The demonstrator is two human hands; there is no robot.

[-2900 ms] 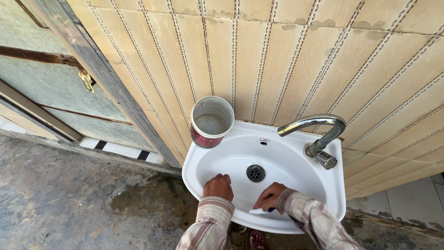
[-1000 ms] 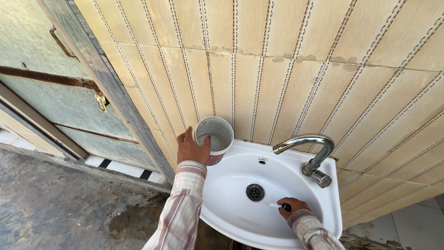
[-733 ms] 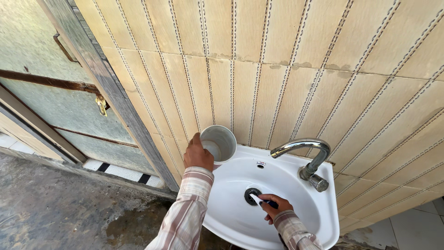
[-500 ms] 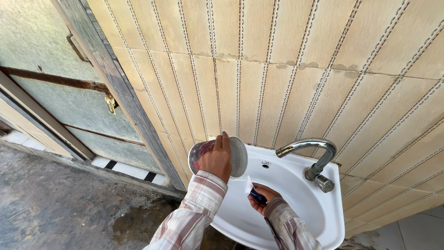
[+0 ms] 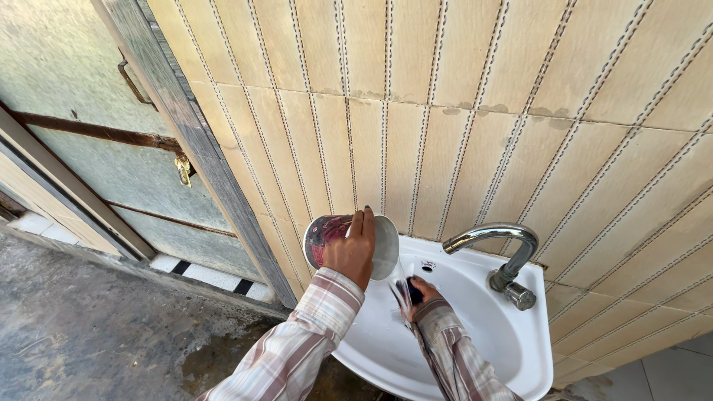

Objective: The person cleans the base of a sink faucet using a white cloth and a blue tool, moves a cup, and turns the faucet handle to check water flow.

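Note:
My left hand [image 5: 350, 252] grips a white cup with a red pattern [image 5: 330, 236], tilted on its side above the left rim of a white wall-mounted sink [image 5: 486, 334]. Water pours from the cup's mouth down toward my right hand [image 5: 422, 293], which is closed on a small dark object [image 5: 413, 292], blurred, too unclear to name. Both arms wear plaid sleeves. My right hand is over the basin, just under the cup's lip.
A chrome tap [image 5: 499, 249] arches over the sink's right side. Beige tiled wall [image 5: 475, 111] stands behind. A weathered door [image 5: 82, 126] with a latch [image 5: 182, 169] is at the left, a wet concrete floor [image 5: 96, 334] below.
My left hand lifted the cup off the sink's corner and tipped it sideways, pouring. My right hand rose from the basin's bottom to under the cup with the small dark object.

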